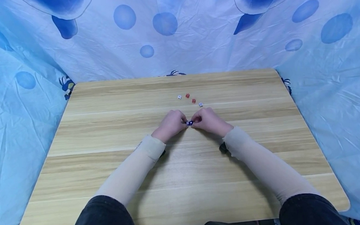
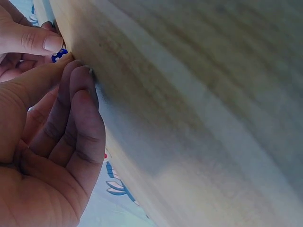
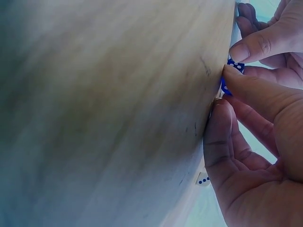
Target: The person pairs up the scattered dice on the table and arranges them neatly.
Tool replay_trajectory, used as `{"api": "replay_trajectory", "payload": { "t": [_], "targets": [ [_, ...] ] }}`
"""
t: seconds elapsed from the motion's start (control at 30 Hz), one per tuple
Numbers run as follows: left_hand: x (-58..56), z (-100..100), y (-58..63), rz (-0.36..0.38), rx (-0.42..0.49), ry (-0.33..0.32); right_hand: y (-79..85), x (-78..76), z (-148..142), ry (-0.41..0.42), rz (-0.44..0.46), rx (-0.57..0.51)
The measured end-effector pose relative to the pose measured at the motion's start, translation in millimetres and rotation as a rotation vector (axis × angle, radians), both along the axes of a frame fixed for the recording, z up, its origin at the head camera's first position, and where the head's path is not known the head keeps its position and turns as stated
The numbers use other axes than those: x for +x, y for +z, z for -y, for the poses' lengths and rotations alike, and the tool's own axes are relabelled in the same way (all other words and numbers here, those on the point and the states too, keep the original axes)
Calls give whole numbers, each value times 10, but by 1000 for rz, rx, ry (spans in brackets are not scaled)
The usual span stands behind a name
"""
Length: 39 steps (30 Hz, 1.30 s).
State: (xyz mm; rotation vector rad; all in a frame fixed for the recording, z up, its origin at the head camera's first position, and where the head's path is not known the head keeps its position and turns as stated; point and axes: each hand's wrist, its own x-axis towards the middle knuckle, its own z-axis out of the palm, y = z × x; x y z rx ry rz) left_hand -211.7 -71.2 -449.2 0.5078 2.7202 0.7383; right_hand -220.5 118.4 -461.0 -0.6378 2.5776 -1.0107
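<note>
Near the middle of the table, two small blue dice with white pips sit side by side between the hands. My left hand [image 1: 171, 126] pinches the left blue die [image 1: 187, 123] between thumb and fingers. The right blue die [image 1: 191, 123] is pinched by my right hand [image 1: 209, 121], whose fingertips point inward. Seen from the right wrist, one blue die [image 3: 236, 65] shows beside the left thumb, and the other [image 3: 224, 88] is partly hidden behind the right thumb. The left wrist view shows just one blue die [image 2: 58, 56], mostly covered by fingers. Both hands stay low, close over the wood.
Beyond the hands, a white die [image 1: 179, 97], a red die [image 1: 187, 95], another red die [image 1: 193, 101] and another white die [image 1: 201, 104] lie in a loose slanting line. The light wooden table [image 1: 184, 193] is bordered by blue patterned sheeting [image 1: 195, 54] at the back and sides.
</note>
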Motion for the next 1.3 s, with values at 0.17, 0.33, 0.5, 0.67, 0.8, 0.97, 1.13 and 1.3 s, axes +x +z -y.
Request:
{"api": "replay_trajectory", "payload": {
  "t": [0.17,0.33,0.5,0.67,0.8,0.97,1.13,1.3],
  "targets": [
    [-2,-2,-9,-16,-5,-2,2,-5,-2,2,5,4],
    [-8,16,-14,-7,9,-13,-11,-11,-6,5,12,8],
    [-58,90,34,16,49,12,-19,-14,-15,-12,28,3],
    [-178,220,110,51,113,78,-8,-14,-17,-18,44,9],
    [-325,309,146,115,223,146,2,-14,-16,-13,46,13],
    [-569,359,122,157,353,205,12,-15,-29,-19,48,6],
    [-765,392,30,175,395,244,-1,-8,-27,-20,58,12],
    [-864,377,-29,234,457,285,-20,-14,-21,-20,40,17]
  ]
}}
